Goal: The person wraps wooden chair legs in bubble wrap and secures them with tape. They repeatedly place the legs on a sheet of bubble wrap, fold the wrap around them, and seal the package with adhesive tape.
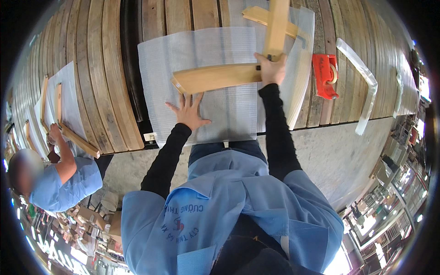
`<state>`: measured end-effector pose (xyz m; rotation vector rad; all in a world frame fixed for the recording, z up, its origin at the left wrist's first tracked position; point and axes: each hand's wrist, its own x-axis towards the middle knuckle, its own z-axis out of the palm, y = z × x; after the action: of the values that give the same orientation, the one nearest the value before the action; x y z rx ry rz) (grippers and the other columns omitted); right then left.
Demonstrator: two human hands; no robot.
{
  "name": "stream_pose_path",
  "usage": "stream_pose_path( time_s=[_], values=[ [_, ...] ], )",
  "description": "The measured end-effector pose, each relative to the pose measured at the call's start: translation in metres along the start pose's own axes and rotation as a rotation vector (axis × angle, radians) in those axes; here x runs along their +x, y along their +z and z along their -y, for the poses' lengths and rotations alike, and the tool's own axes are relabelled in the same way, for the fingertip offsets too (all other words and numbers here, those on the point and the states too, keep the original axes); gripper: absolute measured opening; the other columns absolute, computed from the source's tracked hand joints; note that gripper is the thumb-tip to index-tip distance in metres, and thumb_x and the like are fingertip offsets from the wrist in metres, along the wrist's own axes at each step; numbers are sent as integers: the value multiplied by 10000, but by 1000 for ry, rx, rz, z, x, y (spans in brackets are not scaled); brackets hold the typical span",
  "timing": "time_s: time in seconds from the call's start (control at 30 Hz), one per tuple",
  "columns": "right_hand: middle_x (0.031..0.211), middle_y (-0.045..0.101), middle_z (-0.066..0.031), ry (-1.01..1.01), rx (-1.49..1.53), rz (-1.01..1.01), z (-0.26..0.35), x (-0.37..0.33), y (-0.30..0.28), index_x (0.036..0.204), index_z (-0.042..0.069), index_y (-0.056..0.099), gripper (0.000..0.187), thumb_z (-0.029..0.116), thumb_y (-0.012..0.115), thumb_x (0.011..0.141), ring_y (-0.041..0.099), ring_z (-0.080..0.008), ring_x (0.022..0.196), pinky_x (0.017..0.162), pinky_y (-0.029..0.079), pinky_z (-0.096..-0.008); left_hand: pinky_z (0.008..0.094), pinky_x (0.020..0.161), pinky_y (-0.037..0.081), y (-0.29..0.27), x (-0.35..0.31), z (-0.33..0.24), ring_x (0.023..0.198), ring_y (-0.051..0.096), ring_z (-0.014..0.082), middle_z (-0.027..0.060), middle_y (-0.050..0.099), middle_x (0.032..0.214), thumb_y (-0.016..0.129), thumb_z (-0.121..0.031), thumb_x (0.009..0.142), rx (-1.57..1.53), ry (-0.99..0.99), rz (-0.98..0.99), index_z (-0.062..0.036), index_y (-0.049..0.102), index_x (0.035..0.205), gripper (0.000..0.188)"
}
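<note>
The light-blue work shirt (220, 197) sits nearest my lens at six o'clock, and beyond it both hands are over a slatted wooden bench (107, 82). At one o'clock my right hand (273, 68) grips the corner of an L-shaped wooden piece (215, 77), one arm reaching toward eleven o'clock above a white foam sheet (158, 59), the other toward one o'clock. At ten o'clock my left hand (190, 112) is splayed, gripping nothing, fingertips by that first arm's end; I can't tell whether they touch it. With only the corner held, I judge the long arm could twist and drop onto those fingers. The far arm crosses a wooden bar (255, 15) and could scuff it if swung. The sheet seems to overhang the bench edge, so my body could drag it askew, and a careless right wrist could knock the red tape dispenser (323, 82) at two o'clock
</note>
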<state>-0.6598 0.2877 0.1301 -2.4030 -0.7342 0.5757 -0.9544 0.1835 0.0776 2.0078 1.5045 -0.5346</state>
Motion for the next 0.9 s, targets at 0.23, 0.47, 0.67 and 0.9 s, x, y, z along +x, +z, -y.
stream_pose_path(
  time_s=[0.23, 0.47, 0.67, 0.9],
  values=[
    [1075, 673, -144, -14, -22, 1, -13, -37, 61, 1185, 114, 497, 707, 430, 891, 691, 672, -363, 1018, 836, 524, -495, 848, 1069, 9, 19, -11, 19, 1541, 84, 467, 172, 166, 1673, 851, -666, 613, -208, 86, -290, -270, 297, 1604, 1202],
    [1009, 683, -136, -98, -8, 150, 6, -27, 64, 1160, 98, 501, 679, 427, 888, 709, 692, -327, 931, 794, 540, -461, 719, 1163, 111, -114, 14, -36, 1468, 371, 307, 160, 406, 1553, 855, -428, 715, -5, 191, -526, -196, 414, 1524, 951],
    [978, 636, -113, -260, 569, 428, 24, 22, 81, 1233, 67, 503, 601, 304, 835, 791, 673, -244, 842, 764, 547, -408, 502, 1129, 398, -314, -31, 12, 1333, 548, 320, 194, 582, 1416, 705, -517, 888, -751, 399, 112, 0, 616, 1349, 698],
    [932, 600, -106, 290, 1356, 1558, 120, -30, 72, 1242, 23, 525, 478, 179, 769, 861, 636, -191, 847, 705, 526, -336, 430, 1179, 333, -263, 44, 87, 1382, 488, 250, 225, 560, 1433, 668, -347, 959, -1035, 231, -489, -20, 302, 1577, 789]
  ],
)
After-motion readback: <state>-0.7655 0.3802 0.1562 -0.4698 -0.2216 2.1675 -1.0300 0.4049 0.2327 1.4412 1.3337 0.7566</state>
